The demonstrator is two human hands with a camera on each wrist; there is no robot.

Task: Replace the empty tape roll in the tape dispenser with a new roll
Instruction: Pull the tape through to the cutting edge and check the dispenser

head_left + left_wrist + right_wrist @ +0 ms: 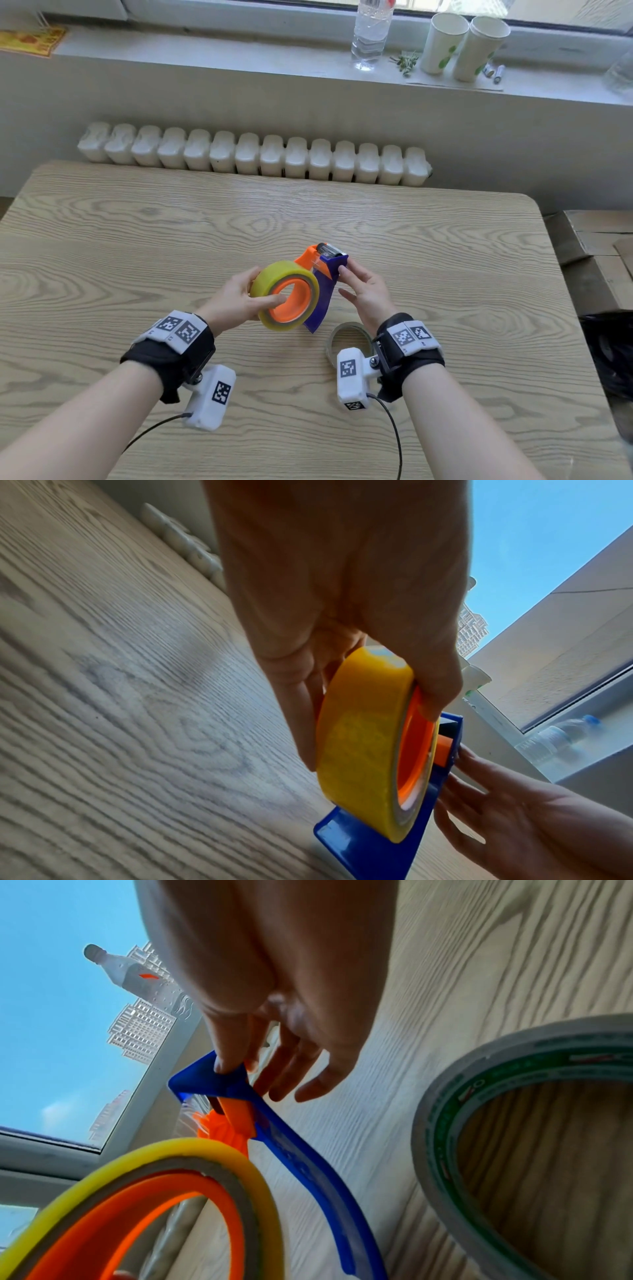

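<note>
table (137,240): wood-grain, rounded corners | radiator (253,156): white, 12 o'clock beyond table | sill, 12–1 o'clock: clear bottle (371,32), two paper cups (464,44), batteries (495,72) | cardboard box (599,250): 3 o'clock

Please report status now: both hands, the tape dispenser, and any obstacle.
Left hand grips new yellow roll, seated on orange hub of dispenser. Right hand pinches dispenser's blue front end. Empty core lies on table beside right wrist, not obstructing.
</note>
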